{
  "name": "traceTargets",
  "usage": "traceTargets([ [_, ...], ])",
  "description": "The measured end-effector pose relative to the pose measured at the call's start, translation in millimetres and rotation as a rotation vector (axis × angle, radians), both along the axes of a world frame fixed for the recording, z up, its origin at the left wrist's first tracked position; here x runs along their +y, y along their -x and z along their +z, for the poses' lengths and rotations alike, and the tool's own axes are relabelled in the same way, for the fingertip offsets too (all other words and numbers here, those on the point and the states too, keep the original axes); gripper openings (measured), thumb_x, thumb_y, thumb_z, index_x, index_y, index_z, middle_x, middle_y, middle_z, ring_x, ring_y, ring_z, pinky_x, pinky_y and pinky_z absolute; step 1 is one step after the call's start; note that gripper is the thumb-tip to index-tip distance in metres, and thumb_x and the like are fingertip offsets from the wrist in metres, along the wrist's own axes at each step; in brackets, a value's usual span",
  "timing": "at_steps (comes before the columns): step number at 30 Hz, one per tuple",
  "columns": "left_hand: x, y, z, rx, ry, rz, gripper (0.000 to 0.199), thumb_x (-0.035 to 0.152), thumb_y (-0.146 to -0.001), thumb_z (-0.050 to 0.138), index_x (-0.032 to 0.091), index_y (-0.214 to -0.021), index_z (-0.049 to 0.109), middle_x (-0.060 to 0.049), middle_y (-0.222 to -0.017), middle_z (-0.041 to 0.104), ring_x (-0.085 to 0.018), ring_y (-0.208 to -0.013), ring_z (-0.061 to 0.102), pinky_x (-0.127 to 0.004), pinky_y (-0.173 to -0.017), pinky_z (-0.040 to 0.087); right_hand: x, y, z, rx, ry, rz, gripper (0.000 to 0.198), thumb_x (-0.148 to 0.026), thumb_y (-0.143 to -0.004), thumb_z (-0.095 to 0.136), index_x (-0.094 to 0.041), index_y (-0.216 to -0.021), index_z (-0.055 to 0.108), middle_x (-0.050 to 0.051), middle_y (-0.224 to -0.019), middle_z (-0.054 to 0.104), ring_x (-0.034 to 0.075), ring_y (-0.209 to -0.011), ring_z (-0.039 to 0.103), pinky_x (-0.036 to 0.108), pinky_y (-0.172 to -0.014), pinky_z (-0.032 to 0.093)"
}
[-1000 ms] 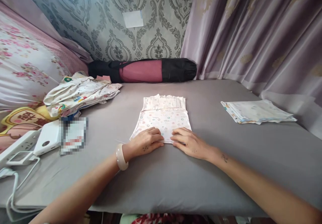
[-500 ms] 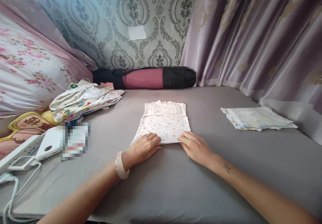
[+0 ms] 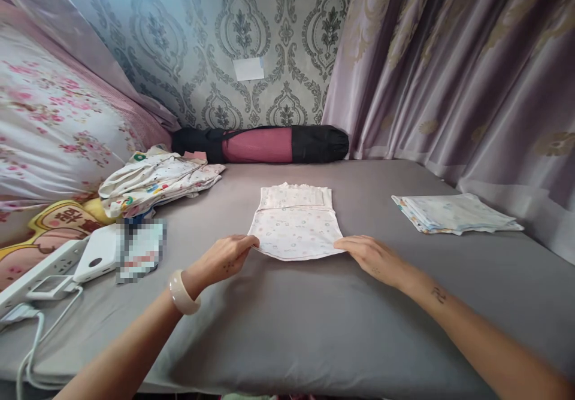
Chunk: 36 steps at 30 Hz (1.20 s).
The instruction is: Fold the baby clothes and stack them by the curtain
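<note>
The left hand [image 3: 229,255] is pinching the near left corner of a white printed garment [image 3: 294,226]; its grip is clamping the fabric between thumb and fingers. The right hand [image 3: 375,259] is holding the near right corner, its grip likewise closing on the cloth. The garment is lying in the middle of a grey sheet [image 3: 314,334], in front of the person. Its far part is showing a folded panel, with a ruffled edge running along the far end. The near edge is spanning the gap between the hands and bowing toward the person. A pale bangle [image 3: 182,292] is encircling the left wrist, and dark marks are showing on the right forearm.

To the right, well apart from the garment, a stack of folded cloths [image 3: 456,213] is resting flat. To the left, a loose pile of printed clothes [image 3: 157,181] is sitting beside a floral pillow [image 3: 58,118]. Nearer the person on that side, a white device [image 3: 101,253] is lying beside a power strip [image 3: 45,271], and a pixelated packet [image 3: 141,250] is lying next to the device; its print is not reading legibly. A black and pink rolled bag [image 3: 257,145] is extending along the patterned wall [image 3: 188,47].
</note>
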<state>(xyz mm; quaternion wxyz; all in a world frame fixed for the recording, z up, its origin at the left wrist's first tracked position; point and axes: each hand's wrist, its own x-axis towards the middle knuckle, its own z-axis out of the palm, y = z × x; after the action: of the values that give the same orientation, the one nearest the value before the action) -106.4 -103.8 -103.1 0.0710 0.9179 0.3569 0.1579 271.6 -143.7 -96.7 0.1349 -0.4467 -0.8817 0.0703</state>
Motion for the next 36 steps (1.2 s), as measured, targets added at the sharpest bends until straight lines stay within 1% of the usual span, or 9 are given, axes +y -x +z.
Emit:
traceTargets([
  [6, -11.1, 0.5, 35.7, 0.065, 0.113, -0.026, 0.028, 0.020, -0.095, 0.034, 0.025, -0.105, 0.060, -0.002, -0.088, 0.070, -0.016, -0.079, 0.066, -0.026, -0.073, 0.048, -10.8, -6.2, 26.1, -0.026, 0.055, -0.006, 0.043, -0.009, -0.090, 0.034, -0.029, -0.108, 0.068, 0.002, -0.109, 0.071, 0.018, -0.097, 0.066, 0.031, -0.083, 0.049],
  [8, -14.1, 2.8, 40.8, 0.068, 0.149, -0.033, 0.026, 0.023, -0.096, 0.035, 0.026, -0.106, 0.060, -0.001, -0.088, 0.070, -0.016, -0.079, 0.066, -0.025, -0.072, 0.046, -15.0, -7.1, 29.4, -0.013, 0.094, -0.018, 0.043, -0.011, -0.089, 0.035, -0.031, -0.106, 0.069, 0.001, -0.107, 0.072, 0.018, -0.095, 0.066, 0.029, -0.080, 0.049],
  [10, -12.6, 4.5, 41.4, 0.056, 0.162, -0.010, 0.026, 0.027, -0.097, 0.035, 0.025, -0.106, 0.059, -0.001, -0.088, 0.070, -0.015, -0.078, 0.065, -0.024, -0.070, 0.045, -15.2, -7.0, 29.2, 0.006, 0.129, -0.041, 0.041, -0.014, -0.090, 0.036, -0.032, -0.104, 0.069, 0.000, -0.102, 0.072, 0.018, -0.091, 0.067, 0.027, -0.075, 0.048],
  [13, -1.3, 2.9, 37.2, 0.044, 0.155, 0.121, 0.027, 0.033, -0.097, 0.035, 0.023, -0.104, 0.060, -0.002, -0.083, 0.070, -0.015, -0.070, 0.063, -0.025, -0.064, 0.042, -5.5, -5.5, 25.3, 0.020, 0.127, -0.124, 0.034, -0.023, -0.092, 0.038, -0.030, -0.102, 0.069, 0.001, -0.094, 0.073, 0.018, -0.084, 0.067, 0.025, -0.069, 0.046],
  [16, 16.0, -5.4, 31.6, 0.050, 0.137, 0.291, 0.029, 0.037, -0.096, 0.037, 0.022, -0.098, 0.061, -0.003, -0.079, 0.069, -0.017, -0.068, 0.063, -0.025, -0.059, 0.040, 12.7, -1.9, 21.5, -0.006, 0.087, -0.281, 0.031, -0.030, -0.095, 0.037, -0.028, -0.099, 0.068, 0.002, -0.085, 0.071, 0.018, -0.078, 0.065, 0.024, -0.063, 0.041],
  [19, 34.4, -18.4, 25.7, 0.065, 0.097, 0.432, 0.029, 0.035, -0.094, 0.037, 0.022, -0.100, 0.061, -0.004, -0.088, 0.071, -0.020, -0.078, 0.065, -0.026, -0.062, 0.041, 34.1, 4.3, 18.3, -0.049, 0.059, -0.430, 0.030, -0.031, -0.095, 0.037, -0.026, -0.095, 0.067, 0.002, -0.083, 0.070, 0.018, -0.078, 0.064, 0.024, -0.061, 0.035],
  [23, 57.7, -36.5, 15.3, 0.118, 0.102, 0.605, 0.029, 0.031, -0.093, 0.038, 0.023, -0.107, 0.061, -0.007, -0.100, 0.071, -0.023, -0.092, 0.065, -0.027, -0.068, 0.043, 61.9, 13.5, 10.2, -0.087, 0.050, -0.545, 0.028, -0.028, -0.093, 0.039, -0.025, -0.098, 0.066, 0.004, -0.093, 0.072, 0.020, -0.086, 0.064, 0.025, -0.062, 0.032],
  [29, 84.7, -52.3, 1.3, 0.142, 0.094, 0.708, 0.030, 0.028, -0.093, 0.038, 0.022, -0.112, 0.060, -0.008, -0.105, 0.070, -0.024, -0.097, 0.064, -0.029, -0.073, 0.046, 93.7, 22.0, -4.3, -0.121, 0.077, -0.687, 0.032, -0.028, -0.093, 0.038, -0.023, -0.110, 0.065, 0.009, -0.105, 0.071, 0.023, -0.095, 0.065, 0.028, -0.067, 0.036],
  [36, 110.7, -62.0, -6.5, 0.114, 0.048, 0.745, 0.028, 0.026, -0.094, 0.036, 0.021, -0.111, 0.058, -0.008, -0.110, 0.068, -0.024, -0.099, 0.063, -0.030, -0.074, 0.045, 113.9, 31.8, -8.7, -0.097, 0.043, -0.807, 0.032, -0.025, -0.095, 0.036, -0.017, -0.111, 0.062, 0.014, -0.108, 0.068, 0.025, -0.098, 0.065, 0.030, -0.075, 0.042],
])
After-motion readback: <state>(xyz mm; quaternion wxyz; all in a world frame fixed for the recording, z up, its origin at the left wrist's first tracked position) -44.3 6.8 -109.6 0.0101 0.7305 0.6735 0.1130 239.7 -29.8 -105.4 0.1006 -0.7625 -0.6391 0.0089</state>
